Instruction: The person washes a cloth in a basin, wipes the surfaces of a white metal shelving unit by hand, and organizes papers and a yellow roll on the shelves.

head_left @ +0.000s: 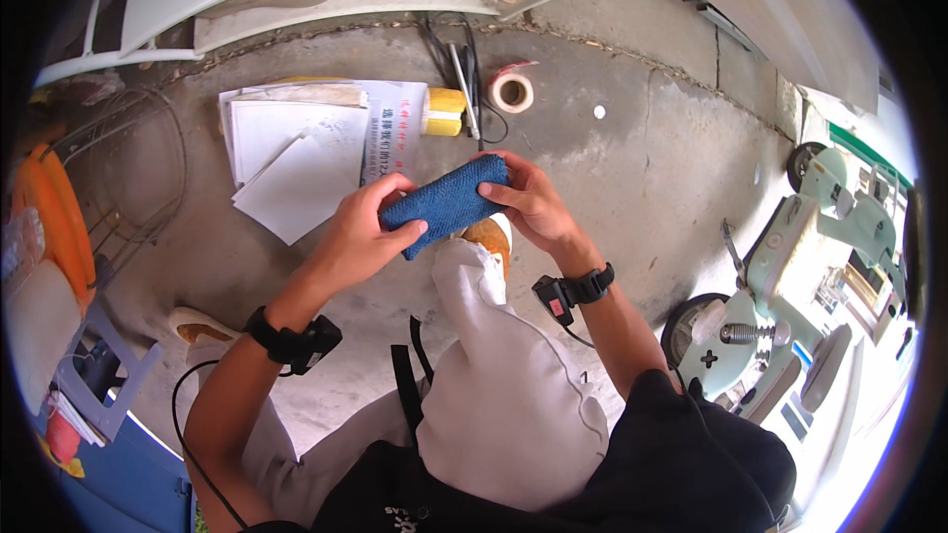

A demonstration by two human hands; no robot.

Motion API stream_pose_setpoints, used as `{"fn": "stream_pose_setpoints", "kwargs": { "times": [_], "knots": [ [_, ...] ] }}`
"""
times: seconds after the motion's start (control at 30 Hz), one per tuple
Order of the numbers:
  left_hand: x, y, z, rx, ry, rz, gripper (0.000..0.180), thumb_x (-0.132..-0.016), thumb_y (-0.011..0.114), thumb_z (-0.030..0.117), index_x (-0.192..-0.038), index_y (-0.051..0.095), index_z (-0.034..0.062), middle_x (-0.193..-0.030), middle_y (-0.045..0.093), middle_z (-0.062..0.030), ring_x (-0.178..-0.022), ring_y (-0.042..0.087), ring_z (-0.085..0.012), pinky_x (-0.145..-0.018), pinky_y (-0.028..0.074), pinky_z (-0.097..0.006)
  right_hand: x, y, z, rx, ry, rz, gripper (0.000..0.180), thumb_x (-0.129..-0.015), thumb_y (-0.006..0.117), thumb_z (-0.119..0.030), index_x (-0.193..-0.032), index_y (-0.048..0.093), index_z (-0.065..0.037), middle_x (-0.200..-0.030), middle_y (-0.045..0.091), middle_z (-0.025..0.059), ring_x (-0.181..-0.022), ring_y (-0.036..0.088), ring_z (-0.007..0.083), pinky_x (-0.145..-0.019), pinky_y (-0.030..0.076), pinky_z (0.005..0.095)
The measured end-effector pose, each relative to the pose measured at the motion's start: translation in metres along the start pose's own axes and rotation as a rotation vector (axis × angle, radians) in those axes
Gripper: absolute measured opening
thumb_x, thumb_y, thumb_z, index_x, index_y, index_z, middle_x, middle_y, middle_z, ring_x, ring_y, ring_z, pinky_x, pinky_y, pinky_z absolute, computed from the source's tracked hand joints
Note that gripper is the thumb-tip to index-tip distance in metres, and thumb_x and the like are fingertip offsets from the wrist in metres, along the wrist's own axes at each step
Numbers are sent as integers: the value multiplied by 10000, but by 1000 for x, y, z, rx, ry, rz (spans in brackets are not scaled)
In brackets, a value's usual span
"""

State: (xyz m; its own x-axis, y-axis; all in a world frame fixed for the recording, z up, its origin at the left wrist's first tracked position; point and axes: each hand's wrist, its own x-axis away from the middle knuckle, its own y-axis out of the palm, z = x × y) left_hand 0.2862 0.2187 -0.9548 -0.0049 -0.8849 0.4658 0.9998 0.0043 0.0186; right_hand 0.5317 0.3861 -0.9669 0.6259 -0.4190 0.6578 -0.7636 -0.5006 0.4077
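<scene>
Between my two hands is a blue oblong pad with a coarse woven surface, like a folded cloth or a cloth-covered sponge; its exact kind cannot be made out. It tilts, its right end farther away than its left. My left hand grips the left end, thumb along the near edge and fingers behind. My right hand holds the other end, thumb pressed on the top face and fingers curled round the far side. The pad is held above the floor and above a tan shoe on my foot.
White papers lie on the concrete floor beyond my left hand, beside a yellow roll. Farther right are a metal rod, dark cables and a tape roll. A pale green scooter stands right; an orange object sits left.
</scene>
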Motion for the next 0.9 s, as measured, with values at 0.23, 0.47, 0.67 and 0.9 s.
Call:
{"fn": "stream_pose_setpoints", "kwargs": {
  "times": [0.23, 0.47, 0.67, 0.9],
  "knots": [
    [-44, 23, 6, 89, -88, 71, 367, -1017, 805, 310, -1082, 700, -36, -889, 756, -125, -800, 717, -171, -732, 570, -353, -12, -9, -13, 571, -291, 181, 381, -974, 832, -107, -1294, 661, 8, -1004, 755, 100, -903, 705, 170, -850, 582, 337],
    [-68, 10, -9, -157, -174, 172, 418, -1050, 747, 347, -968, 729, -62, -800, 775, -161, -743, 751, -209, -702, 569, -372, -27, 44, -49, 1034, -487, 246, 419, -923, 848, -118, -1284, 701, 35, -1086, 786, 221, -990, 770, 378, -888, 607, 431],
    [-69, -9, 16, 758, -122, 239, 310, -1108, 661, 311, -1225, 698, 26, -1038, 775, -106, -993, 744, -159, -863, 586, -323, -10, 85, -51, 1305, -763, 13, 516, -913, 848, -137, -1388, 709, 4, -1478, 677, 225, -1400, 616, 432, -1189, 504, 513],
    [-61, -20, 48, 540, -153, 214, 427, -1122, 668, 273, -1445, 503, 46, -1236, 745, -121, -1150, 707, -153, -972, 563, -307, -12, 84, -60, 1118, -809, 159, 508, -933, 844, -111, -1408, 690, -22, -1486, 651, 189, -1378, 624, 388, -1162, 512, 487]
  ]
}}
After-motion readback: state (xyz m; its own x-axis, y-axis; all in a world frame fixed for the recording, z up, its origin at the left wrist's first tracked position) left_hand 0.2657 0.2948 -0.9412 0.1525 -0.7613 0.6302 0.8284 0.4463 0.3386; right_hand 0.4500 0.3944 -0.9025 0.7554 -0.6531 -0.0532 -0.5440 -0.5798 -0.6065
